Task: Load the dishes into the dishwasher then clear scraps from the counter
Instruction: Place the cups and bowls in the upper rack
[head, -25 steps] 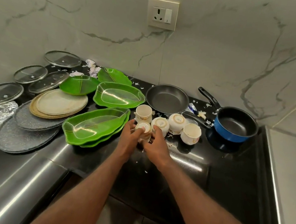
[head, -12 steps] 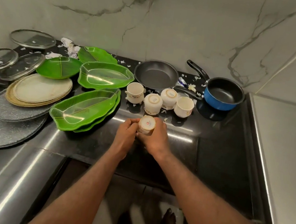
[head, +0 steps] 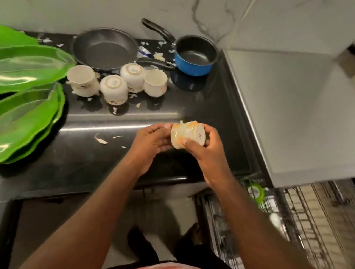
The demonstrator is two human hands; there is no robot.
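I see one cream cup (head: 186, 134) held on its side above the front of the black counter (head: 175, 111). The right hand (head: 208, 152) grips it, fingers over and thumb beneath; the left hand (head: 151, 141) curls round its mouth end. Its base faces right with a small red mark, too blurred to read. Behind, the stamps on two upturned cups (head: 114, 86) are also illegible.

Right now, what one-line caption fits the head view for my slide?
Left hand and right hand hold a white cup above the black counter; other cups stand behind.
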